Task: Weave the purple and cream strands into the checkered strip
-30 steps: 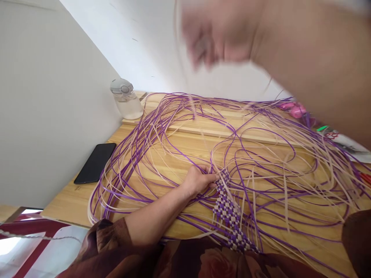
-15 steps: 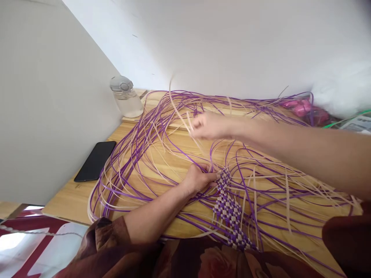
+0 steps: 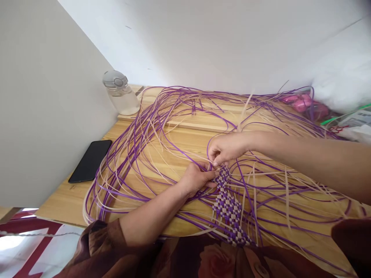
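Observation:
A woven strip point(image 3: 227, 206) in purple and cream checks runs from the table's front edge up to my hands. Long purple and cream weaving strands spread from both its sides. My left hand point(image 3: 198, 179) is closed on the strip's upper left end, thumb on top. Just above it, my right hand point(image 3: 226, 148) is pinched at the top end of the weave, its fingertips close to the left ones. It appears to grip a cream strand, though the fingers partly hide it. A pale strand end point(image 3: 245, 110) stands up behind the right wrist.
Loops of loose strands point(image 3: 116, 173) cover much of the wooden table point(image 3: 60, 193). A black phone point(image 3: 90, 161) lies at the left edge. Behind it stands a clear bottle with a grey lid point(image 3: 121, 92) by the wall. Pink items and plastic bags point(image 3: 304, 104) sit at the far right.
My right hand has come down and right from above the table to the top of the weave, bringing a cream strand. My left hand keeps its grip. The view has shifted slightly.

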Motion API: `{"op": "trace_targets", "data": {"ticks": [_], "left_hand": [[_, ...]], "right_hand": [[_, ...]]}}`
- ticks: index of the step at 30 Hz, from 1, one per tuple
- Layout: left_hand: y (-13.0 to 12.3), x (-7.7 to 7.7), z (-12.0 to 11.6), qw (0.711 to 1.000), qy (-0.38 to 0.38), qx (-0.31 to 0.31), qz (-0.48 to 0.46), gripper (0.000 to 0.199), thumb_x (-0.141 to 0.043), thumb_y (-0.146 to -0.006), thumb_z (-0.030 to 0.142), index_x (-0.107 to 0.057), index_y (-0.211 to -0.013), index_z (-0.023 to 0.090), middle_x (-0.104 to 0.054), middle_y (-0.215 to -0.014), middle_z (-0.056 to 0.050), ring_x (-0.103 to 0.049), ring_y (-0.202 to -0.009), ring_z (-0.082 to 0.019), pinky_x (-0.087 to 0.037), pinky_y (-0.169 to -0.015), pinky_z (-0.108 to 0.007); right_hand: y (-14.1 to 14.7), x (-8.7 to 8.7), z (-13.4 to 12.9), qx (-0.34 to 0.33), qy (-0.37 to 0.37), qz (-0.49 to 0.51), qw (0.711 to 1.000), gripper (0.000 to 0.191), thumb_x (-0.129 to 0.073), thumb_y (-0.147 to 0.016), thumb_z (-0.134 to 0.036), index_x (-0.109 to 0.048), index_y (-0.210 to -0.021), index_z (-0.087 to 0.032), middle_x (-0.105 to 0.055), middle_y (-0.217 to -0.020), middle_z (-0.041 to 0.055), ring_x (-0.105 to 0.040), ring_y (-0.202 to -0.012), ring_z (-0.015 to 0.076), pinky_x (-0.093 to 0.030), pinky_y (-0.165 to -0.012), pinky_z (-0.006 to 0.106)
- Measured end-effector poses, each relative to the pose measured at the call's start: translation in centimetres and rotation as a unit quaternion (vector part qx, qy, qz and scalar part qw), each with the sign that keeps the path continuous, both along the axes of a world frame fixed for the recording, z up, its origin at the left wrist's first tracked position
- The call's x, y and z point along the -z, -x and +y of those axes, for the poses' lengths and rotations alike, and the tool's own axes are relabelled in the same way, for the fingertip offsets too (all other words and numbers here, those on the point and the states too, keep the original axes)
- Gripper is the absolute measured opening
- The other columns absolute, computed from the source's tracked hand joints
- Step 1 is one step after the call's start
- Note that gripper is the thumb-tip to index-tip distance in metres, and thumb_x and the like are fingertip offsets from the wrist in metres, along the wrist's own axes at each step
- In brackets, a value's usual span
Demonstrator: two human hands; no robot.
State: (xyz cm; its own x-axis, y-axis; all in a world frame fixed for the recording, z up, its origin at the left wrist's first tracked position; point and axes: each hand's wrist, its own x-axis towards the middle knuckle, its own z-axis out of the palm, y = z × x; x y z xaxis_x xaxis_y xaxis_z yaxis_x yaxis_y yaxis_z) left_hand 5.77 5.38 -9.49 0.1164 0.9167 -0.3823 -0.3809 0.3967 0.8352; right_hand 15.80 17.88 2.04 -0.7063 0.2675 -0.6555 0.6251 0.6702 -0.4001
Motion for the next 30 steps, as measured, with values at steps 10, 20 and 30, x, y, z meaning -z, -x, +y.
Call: {"op": "trace_targets", "data": {"ticks": [10,20,30], "left_hand": [[-0.1,-0.3,-0.4,0.999,-0.026,-0.023,-0.019,0.041,-0.090,-0.052,0.029,-0.068,-0.082,0.012,-0.064,-0.077,0.000,-0.059,-0.066,-0.009,-0.055,-0.059,-0.020],[0.6,-1.1,-0.1,0.997,0.024,-0.025,-0.068,0.051,-0.093,-0.047,0.033,-0.069,-0.087,0.012,-0.064,-0.086,-0.004,-0.059,-0.078,-0.013,-0.058,-0.060,-0.024],[0.6,-1.0,0.2,0.997,0.030,-0.032,-0.068,0.038,-0.089,-0.055,0.025,-0.070,-0.085,0.011,-0.067,-0.084,-0.006,-0.062,-0.073,-0.014,-0.057,-0.056,-0.023]], "right_hand": [[-0.8,3.0,-3.1,-0.077,-0.118,0.244,0.960,0.016,-0.056,-0.080,-0.008,-0.068,-0.070,-0.013,-0.063,-0.072,0.0024,-0.053,-0.066,0.0110,-0.036,-0.063,0.023],[-0.6,4.7,-1.5,-0.102,-0.064,0.304,0.945,0.018,-0.053,-0.078,-0.010,-0.069,-0.073,-0.014,-0.060,-0.069,0.0011,-0.050,-0.064,0.0108,-0.034,-0.061,0.023],[-2.3,1.9,-4.6,0.044,-0.252,0.329,0.909,0.022,-0.052,-0.093,-0.025,-0.067,-0.082,-0.016,-0.065,-0.073,0.0012,-0.052,-0.065,0.0116,-0.031,-0.061,0.026]]}}
